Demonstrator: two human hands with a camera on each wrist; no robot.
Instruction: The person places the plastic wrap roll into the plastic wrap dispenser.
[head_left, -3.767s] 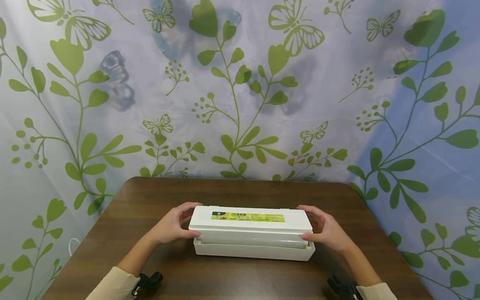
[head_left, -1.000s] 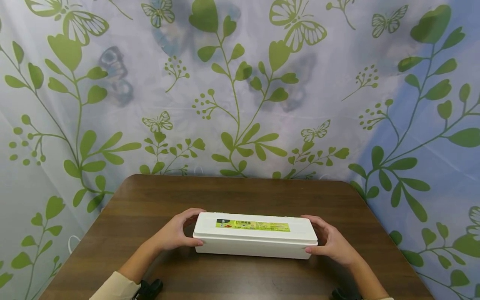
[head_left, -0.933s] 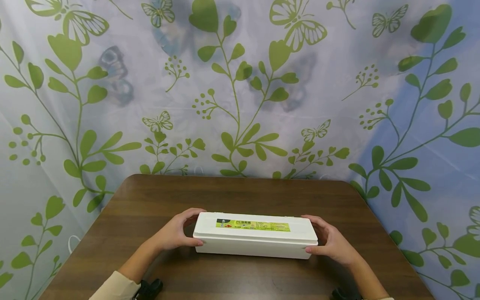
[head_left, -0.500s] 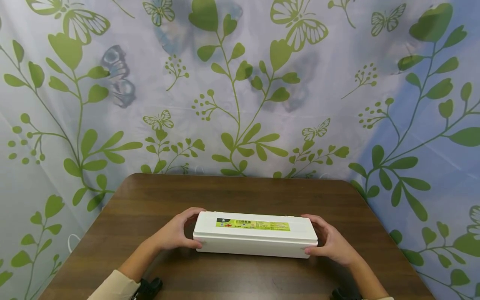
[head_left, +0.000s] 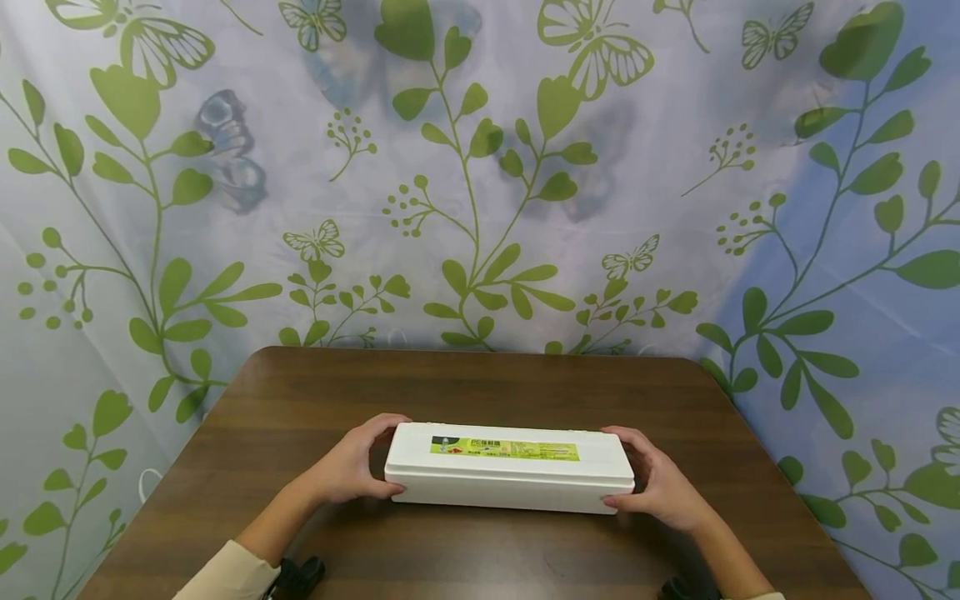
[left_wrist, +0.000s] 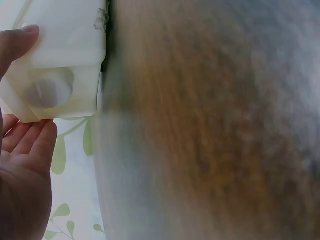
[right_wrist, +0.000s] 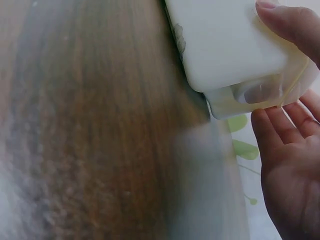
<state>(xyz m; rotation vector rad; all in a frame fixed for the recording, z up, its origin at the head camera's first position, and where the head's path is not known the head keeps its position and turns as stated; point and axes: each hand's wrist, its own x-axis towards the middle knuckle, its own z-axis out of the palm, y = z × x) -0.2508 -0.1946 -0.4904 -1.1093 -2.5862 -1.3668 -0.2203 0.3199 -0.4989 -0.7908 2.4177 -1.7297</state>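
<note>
A long white cling film box (head_left: 510,493) with a yellow-green label (head_left: 505,449) lies across the table, its hinged lid down. My left hand (head_left: 347,467) holds the left end, thumb on the front face and fingers round the back. At the other end my right hand (head_left: 662,483) grips it the same way, its fingertips hidden behind. In the left wrist view a grey roll end (left_wrist: 52,91) shows in the opening at the box's end. The right wrist view shows a similar roll end (right_wrist: 256,91) above my fingers (right_wrist: 272,127).
The brown wooden table (head_left: 480,387) has rounded far corners. Behind it hangs a pale curtain (head_left: 480,167) printed with green leaves and butterflies. Black straps (head_left: 297,577) sit at my wrists, below beige sleeves (head_left: 228,575).
Nearly four seconds ago the lid stood raised, with the film roll showing beneath it; now it is down on the box. Over the last second both hands keep their hold, thumbs shifting slightly.
</note>
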